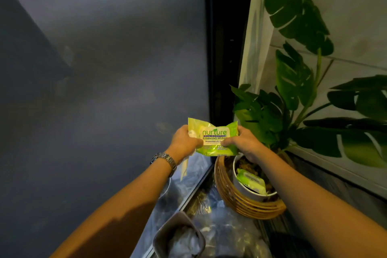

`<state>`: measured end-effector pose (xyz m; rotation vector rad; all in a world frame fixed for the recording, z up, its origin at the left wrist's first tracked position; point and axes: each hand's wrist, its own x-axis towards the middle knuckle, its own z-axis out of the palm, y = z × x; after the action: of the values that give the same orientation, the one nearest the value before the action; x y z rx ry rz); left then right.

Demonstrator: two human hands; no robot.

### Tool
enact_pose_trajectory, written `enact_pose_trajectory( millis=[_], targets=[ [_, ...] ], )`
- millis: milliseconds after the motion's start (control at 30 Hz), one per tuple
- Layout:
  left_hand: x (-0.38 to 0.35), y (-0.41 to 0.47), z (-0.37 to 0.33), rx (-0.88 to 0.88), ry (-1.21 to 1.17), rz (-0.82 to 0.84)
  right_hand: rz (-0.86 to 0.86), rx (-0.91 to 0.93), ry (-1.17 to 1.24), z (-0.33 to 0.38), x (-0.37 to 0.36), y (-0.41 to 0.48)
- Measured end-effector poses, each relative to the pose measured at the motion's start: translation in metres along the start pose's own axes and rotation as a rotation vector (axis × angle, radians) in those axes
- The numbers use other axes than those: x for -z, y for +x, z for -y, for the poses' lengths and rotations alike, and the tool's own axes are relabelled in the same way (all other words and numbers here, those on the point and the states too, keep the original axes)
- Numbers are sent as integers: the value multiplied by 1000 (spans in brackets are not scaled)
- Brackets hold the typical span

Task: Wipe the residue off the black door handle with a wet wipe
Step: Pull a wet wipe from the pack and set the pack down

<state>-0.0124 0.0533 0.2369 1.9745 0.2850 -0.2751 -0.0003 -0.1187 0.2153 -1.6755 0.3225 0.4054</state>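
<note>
Both hands hold a green pack of cleansing wipes (213, 137) in front of me. My left hand (183, 141) grips its left end and also pinches a white wet wipe (184, 166) that hangs down below the wrist. My right hand (244, 142) grips the pack's right end. A dark frosted glass door (104, 69) fills the left, with its black frame (227, 48) beside it. No door handle shows in this view.
A large-leafed plant (297, 81) stands at the right in a white pot inside a woven basket (240, 201). A second green wipes pack (251, 181) lies in the pot. A grey waste bin (179, 236) with crumpled contents sits on the floor below my arms.
</note>
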Motion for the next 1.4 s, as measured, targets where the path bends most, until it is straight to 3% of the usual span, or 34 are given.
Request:
enact_pose_trajectory(
  millis=[233, 433, 633, 833, 1000, 1100, 1167, 1267, 1400],
  targets=[
    [-37, 18, 41, 140, -46, 18, -135, -158, 112, -78, 30, 17],
    [-61, 44, 64, 237, -243, 59, -290, -264, 161, -144, 39, 35],
    [-72, 63, 92, 226, -322, 112, -397, -371, 170, -212, 36, 65],
    [-86, 91, 119, 347, -231, 78, -510, -460, 182, -262, 37, 97],
    [-98, 110, 144, 321, -301, 116, -532, -570, 111, -292, 39, 118],
    [-101, 112, 146, 300, -328, 125, -557, -625, -109, -286, 38, 118],
    [-99, 111, 142, 284, -319, 132, -566, -600, -233, -271, 36, 116],
    [-91, 106, 129, 252, -320, 135, -574, -410, -255, -240, 26, 116],
    [-75, 94, 101, 211, -351, 101, -334, -111, 37, -162, -10, 107]
  ],
)
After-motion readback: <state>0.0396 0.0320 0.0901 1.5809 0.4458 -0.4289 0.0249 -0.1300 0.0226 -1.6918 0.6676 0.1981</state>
